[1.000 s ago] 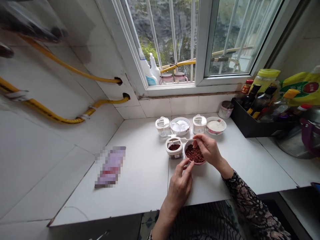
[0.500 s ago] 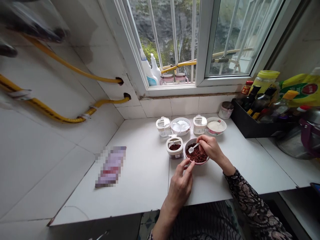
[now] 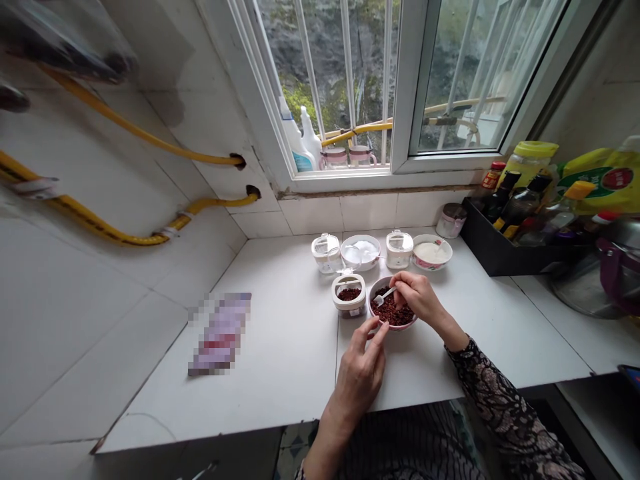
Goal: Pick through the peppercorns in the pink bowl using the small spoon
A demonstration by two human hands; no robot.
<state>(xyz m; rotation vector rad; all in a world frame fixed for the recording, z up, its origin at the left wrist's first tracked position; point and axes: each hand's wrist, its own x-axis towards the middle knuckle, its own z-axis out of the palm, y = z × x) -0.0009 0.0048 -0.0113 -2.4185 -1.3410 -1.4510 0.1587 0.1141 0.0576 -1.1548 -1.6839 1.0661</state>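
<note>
My right hand (image 3: 417, 295) is closed on a small white spoon (image 3: 386, 295), whose scoop lies down among dark red-brown peppercorn-like grains (image 3: 397, 315) in a bowl. The bowl (image 3: 400, 327) is round with a pinkish outer wall. At its near left rim, the fingertips of my left hand (image 3: 363, 363) hold the bowl, fingers bent slightly. Left of the bowl stands a clear seasoning jar (image 3: 350, 307) with a cream rim, its lid raised, the same dark grains inside.
Behind are two similar jars (image 3: 326, 252), a bowl of white powder or crystals (image 3: 361, 241) and a bowl of pale grains (image 3: 432, 252). A black bin of bottles (image 3: 493, 250) and a metal pot (image 3: 583, 283) stand right. A blurred purple packet (image 3: 220, 333) lies left.
The spoon's scoop has shifted slightly left and sunk a bit into the grains, with my right hand moving along with it. My left hand stays at the bowl's rim.
</note>
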